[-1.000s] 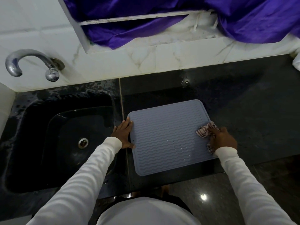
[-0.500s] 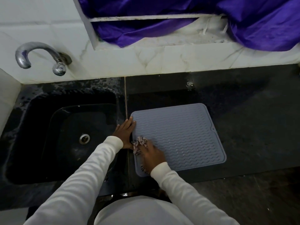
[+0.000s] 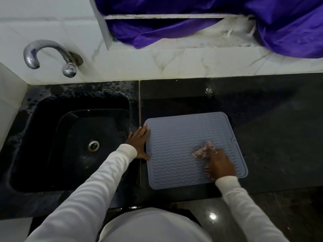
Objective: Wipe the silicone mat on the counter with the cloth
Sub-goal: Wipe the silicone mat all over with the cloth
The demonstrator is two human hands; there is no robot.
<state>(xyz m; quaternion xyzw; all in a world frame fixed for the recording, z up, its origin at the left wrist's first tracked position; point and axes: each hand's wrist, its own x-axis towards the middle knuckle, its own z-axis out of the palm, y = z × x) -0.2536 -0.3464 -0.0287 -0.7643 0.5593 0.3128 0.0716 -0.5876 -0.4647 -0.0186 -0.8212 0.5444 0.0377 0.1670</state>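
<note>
Black stone formed the tabletop (image 3: 262,137), with a dark sink (image 3: 73,145) sunk into its left part and a steel tap (image 3: 50,55) on the pale tiled wall behind. Purple fabric (image 3: 227,28) hung over the ledge above.

On the tabletop, just right of the sink, lay the grey-blue mat (image 3: 183,145), flat, ribbed with wavy lines, nearly square, so it had no marked long axis.

The left hand (image 3: 139,144) rested at the mat's left edge, fingers straight and laid together, pressing down as if to pin it in place.

The right hand (image 3: 220,165) sat on the mat's near right part, its grip bunched over the cloth (image 3: 203,151), fingers curled round the crumpled, striped fabric, which touched the mat's surface and poked out to the left of the knuckles and on their far side.

From that grip most of the unwiped-looking mat lay to the left and farther away, toward the wall. The right hand was plainly the one placed to sweep it, so a leftward or forward stroke seemed the likely call, with the left hand holding against any slide.
</note>
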